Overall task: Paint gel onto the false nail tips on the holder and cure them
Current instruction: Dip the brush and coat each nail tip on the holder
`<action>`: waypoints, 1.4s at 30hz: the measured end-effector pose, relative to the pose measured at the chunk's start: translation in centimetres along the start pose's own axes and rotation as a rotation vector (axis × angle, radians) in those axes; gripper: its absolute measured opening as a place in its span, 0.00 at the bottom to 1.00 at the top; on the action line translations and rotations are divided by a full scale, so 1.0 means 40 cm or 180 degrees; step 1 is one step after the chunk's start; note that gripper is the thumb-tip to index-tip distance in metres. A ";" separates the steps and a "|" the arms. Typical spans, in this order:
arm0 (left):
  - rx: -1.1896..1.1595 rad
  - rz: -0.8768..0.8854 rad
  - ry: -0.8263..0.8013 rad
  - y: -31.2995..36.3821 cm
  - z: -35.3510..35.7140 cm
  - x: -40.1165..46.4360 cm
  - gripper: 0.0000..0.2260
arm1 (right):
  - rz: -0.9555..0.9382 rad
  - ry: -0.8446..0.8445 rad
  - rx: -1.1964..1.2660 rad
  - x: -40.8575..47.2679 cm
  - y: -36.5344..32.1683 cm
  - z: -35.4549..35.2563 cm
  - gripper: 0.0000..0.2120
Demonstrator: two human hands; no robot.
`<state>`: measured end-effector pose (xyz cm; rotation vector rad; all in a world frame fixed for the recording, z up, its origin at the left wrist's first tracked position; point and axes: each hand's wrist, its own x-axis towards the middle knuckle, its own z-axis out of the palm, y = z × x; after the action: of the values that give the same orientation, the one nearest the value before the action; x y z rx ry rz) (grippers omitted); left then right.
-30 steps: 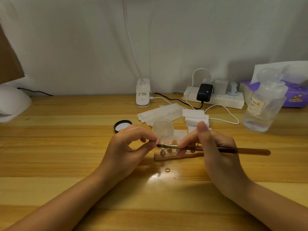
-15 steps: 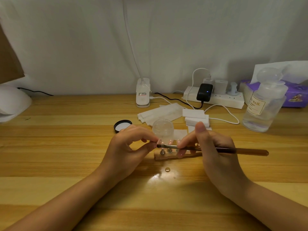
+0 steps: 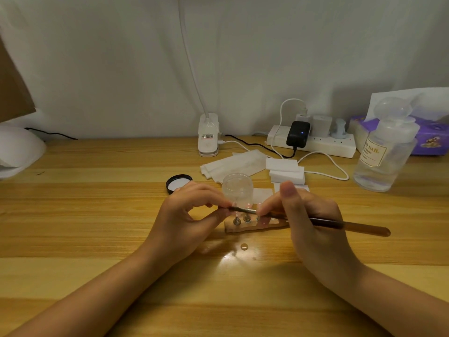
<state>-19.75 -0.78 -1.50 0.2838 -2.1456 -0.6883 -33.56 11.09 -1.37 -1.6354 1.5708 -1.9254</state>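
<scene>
While a white dome-shaped object [image 3: 17, 149] sits cut off at the worktop's [image 3: 97, 215] left edge, black lid [image 3: 178, 183] lies mid-worktop. Left hand [image 3: 187, 220]: fingers curled, fingertips pinched at the holder's [image 3: 250, 226] left end; what they grip is hidden. Clear jar [image 3: 237, 190] just behind the holder. Nail tips too small and partly covered by the brush [image 3: 315, 222] to make out. Right hand [image 3: 313, 224] grips the brush, bristle end over the left pegs, handle pointing right. Power strip [image 3: 313, 142] at the back edge, clear bottle [image 3: 384, 154] near the right edge, purple pack [image 3: 430, 139] behind it cut off.
</scene>
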 end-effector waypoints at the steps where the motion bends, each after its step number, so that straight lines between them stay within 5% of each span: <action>1: -0.0013 -0.0010 0.0011 0.001 0.000 -0.001 0.07 | 0.0034 0.0050 0.0004 0.002 0.004 -0.002 0.20; 16: -0.0022 -0.0076 -0.0032 0.004 -0.003 0.000 0.06 | 0.0143 0.0107 0.0046 0.006 0.018 -0.009 0.18; 26: -0.0084 -0.0129 0.0026 0.004 -0.004 -0.001 0.05 | -0.0693 -0.0214 -0.0703 0.004 0.017 -0.007 0.19; 42: -0.0063 -0.0087 0.0046 0.000 -0.004 0.000 0.05 | -0.0714 -0.0070 -0.0621 0.003 0.023 -0.012 0.20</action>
<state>-19.63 -0.84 -1.45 0.3071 -2.1236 -0.7205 -34.43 10.89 -1.92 -1.9816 1.6763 -1.8987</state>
